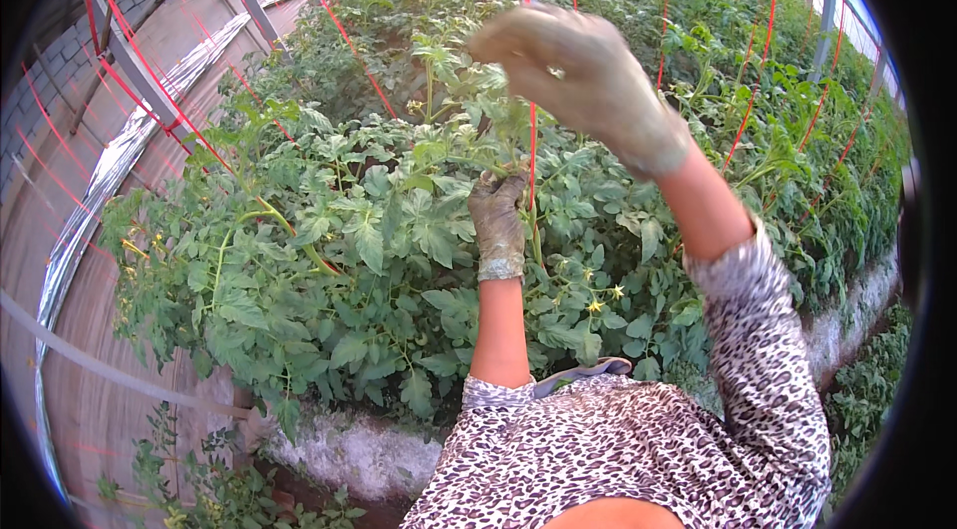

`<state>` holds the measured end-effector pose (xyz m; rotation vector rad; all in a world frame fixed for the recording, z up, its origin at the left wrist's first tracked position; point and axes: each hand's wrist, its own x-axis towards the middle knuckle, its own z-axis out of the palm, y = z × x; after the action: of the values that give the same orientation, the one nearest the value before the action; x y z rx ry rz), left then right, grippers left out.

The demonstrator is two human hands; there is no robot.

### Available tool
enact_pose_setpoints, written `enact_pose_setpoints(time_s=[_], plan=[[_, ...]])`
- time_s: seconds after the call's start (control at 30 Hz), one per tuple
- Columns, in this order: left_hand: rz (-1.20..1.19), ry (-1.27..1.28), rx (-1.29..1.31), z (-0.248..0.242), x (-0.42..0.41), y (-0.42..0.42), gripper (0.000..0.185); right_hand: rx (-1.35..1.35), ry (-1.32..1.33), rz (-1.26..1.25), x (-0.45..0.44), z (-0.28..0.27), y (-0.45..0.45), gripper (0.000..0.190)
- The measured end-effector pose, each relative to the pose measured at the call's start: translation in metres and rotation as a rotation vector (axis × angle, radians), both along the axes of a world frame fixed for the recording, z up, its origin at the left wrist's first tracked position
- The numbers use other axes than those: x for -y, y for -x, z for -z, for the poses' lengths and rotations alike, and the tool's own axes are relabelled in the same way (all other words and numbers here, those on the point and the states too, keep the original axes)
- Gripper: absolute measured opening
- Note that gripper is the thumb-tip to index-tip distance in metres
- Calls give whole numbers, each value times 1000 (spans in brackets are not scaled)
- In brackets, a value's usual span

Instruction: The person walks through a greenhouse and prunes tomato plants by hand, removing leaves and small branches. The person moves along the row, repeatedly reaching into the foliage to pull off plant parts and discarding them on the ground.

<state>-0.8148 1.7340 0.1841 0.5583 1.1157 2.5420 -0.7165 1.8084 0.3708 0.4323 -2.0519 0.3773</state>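
Note:
My left hand [499, 219], in a dirty work glove, has its fingers closed around a green tomato stem [478, 161] beside a taut red string [532, 155]. My right hand [568, 76], gloved too and blurred, is raised above and to the right of the left, in front of the upper part of the same string. Its fingers are bent, and whether they hold anything cannot be told. Leafy tomato plants [366, 230] surround the left hand, with small yellow flowers [595, 306] below it to the right.
More red strings [751, 91] rise from the plants. Metal posts [149, 80] stand at the left, near a block wall [45, 80] and a silvery film strip [119, 155]. A pale raised bed edge [359, 454] runs below the plants. A thin pale bar [119, 372] crosses the lower left.

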Motion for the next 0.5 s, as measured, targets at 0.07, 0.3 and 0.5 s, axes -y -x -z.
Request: enact_pose_setpoints(time_s=[0.07, 0.3, 0.5], plan=[[27, 13, -9, 1, 1, 1, 17, 13, 168, -28, 1, 25, -27, 16], [34, -24, -51, 7, 1, 2, 18, 246, 235, 143, 5, 77, -18, 18], [-79, 8, -126, 11, -5, -4, 22, 681, -216, 614, 8, 43, 13, 21]])
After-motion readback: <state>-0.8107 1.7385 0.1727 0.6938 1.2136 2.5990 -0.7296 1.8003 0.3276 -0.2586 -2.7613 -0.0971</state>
